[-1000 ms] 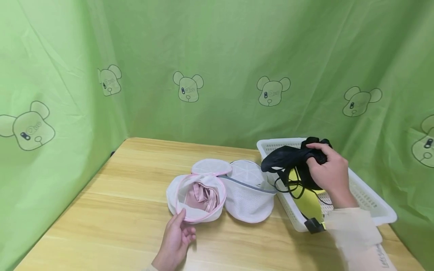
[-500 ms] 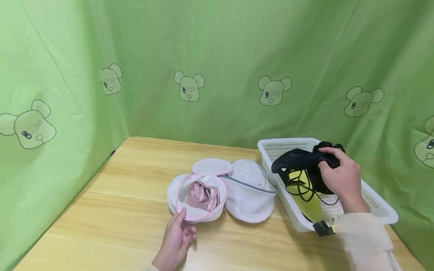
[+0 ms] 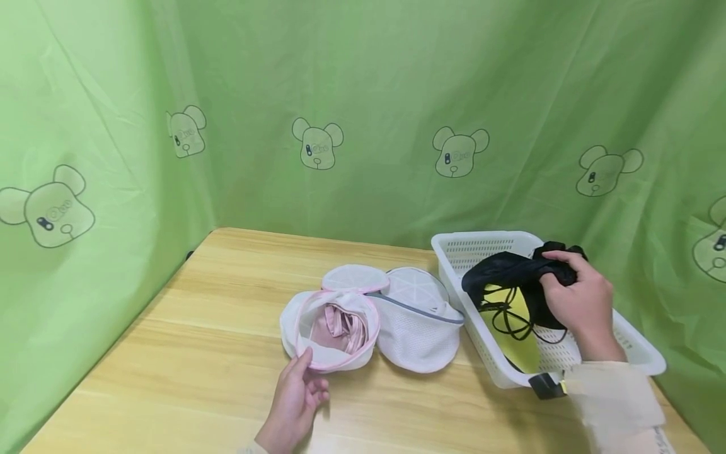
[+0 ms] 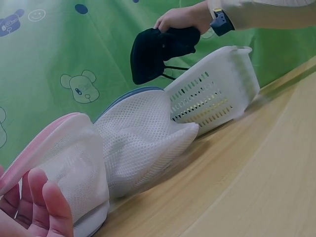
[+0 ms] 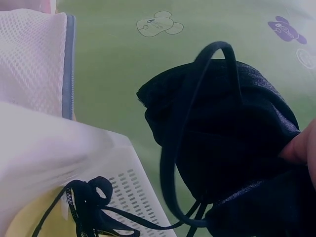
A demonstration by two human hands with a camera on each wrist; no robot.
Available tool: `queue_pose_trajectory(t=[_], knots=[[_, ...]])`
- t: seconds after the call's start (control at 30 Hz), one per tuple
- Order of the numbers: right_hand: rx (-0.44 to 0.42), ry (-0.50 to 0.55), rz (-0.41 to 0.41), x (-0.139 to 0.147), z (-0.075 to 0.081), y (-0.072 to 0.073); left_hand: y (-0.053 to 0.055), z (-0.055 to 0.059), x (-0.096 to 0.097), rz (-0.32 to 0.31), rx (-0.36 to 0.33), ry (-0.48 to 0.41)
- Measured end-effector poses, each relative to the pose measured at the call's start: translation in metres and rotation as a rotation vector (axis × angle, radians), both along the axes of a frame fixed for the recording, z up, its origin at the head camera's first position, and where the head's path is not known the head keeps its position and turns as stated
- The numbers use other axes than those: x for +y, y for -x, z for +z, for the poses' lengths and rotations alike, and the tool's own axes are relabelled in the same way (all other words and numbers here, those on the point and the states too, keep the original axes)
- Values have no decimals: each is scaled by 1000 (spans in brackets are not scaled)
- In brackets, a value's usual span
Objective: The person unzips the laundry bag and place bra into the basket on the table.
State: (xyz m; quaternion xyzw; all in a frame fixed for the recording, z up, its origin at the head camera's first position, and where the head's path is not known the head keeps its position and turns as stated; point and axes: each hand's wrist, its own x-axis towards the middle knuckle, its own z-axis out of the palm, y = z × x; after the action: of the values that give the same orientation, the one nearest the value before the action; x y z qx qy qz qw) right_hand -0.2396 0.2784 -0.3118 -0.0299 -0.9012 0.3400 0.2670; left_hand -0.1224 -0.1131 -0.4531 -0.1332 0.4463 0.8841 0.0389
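Note:
My right hand (image 3: 581, 306) grips a bunched black bra (image 3: 505, 270) over the white plastic basket (image 3: 482, 347); its cups and a strap loop show in the right wrist view. Below it in the basket lies a yellow garment (image 3: 523, 350) with black cords, partly covered by the bra. At the front rim of a pink-edged mesh laundry bag (image 3: 292, 315), my left hand (image 3: 295, 397) pinches the edge, thumb on the inside and fingers outside. A folded pink garment with straps (image 3: 340, 331) sits inside that bag, whose round lid (image 3: 354, 277) is flipped back.
Between the pink-edged bag and the basket stands a second mesh laundry bag (image 3: 420, 343) with a grey zip, its lid (image 3: 416, 287) raised at the back. All stand on a wooden table (image 3: 187, 353). A green curtain (image 3: 374, 202) hangs behind and at both sides.
My right hand has moved right and slightly down with the black bra, drawing it from the basket's left rim to over its middle. The left hand keeps its place on the bag.

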Motion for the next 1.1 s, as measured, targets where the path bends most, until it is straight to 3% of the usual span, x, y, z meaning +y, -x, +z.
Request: queue_pose_trajectory(t=[0.8,1.1], knots=[[-39,-79,-26,16,2,0,1,1,-1,1,-7,7],[-38,-11,-41,15,2,-1,1,0,-1,-1,-4,7]])
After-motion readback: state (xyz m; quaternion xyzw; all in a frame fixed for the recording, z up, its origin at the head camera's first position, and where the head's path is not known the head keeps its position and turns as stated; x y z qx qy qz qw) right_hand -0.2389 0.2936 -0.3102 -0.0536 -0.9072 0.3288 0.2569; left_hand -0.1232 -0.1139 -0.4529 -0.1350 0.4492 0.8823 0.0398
